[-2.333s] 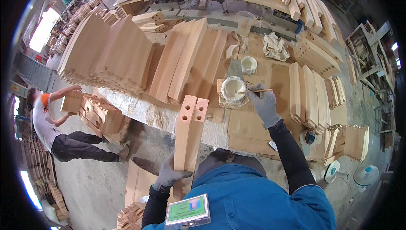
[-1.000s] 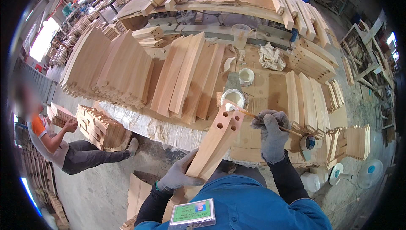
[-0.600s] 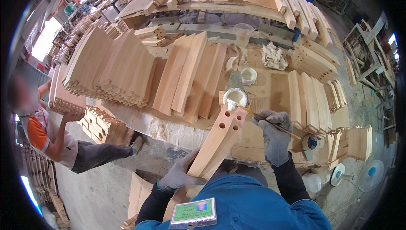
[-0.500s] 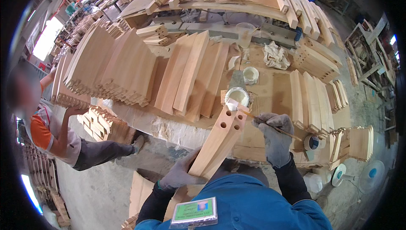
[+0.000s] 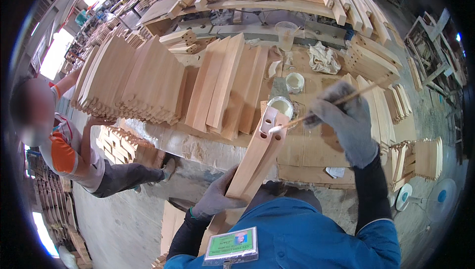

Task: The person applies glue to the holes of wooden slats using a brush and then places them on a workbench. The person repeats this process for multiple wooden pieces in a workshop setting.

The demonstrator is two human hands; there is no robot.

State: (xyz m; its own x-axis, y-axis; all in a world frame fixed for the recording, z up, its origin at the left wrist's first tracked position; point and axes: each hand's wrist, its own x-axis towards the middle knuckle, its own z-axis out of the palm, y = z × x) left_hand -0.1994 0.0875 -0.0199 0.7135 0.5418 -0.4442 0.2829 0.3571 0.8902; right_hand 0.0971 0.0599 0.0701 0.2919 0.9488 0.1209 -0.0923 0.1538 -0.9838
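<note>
My left hand is closed around the lower end of a pair of pale wooden pieces, tilted up and away from me. Round holes show in their far end, and white glue smears some of them. My right hand grips a thin wooden-handled brush. Its white, glue-coated tip rests at the holed end of the pieces, by one of the holes. Just beyond that end stands a pot of white glue, partly hidden by the wood. A smaller white pot sits behind it.
Stacked wooden boards fill the left of the cardboard-covered bench; more pieces lie at the right. A crumpled cloth and a plastic cup are farther back. A co-worker handles the left stack. A fan stands low right.
My right hand has risen and shifted right, turning the brush so its handle points up and right. The tip is now lower on the holed end. The left hand keeps its hold.
</note>
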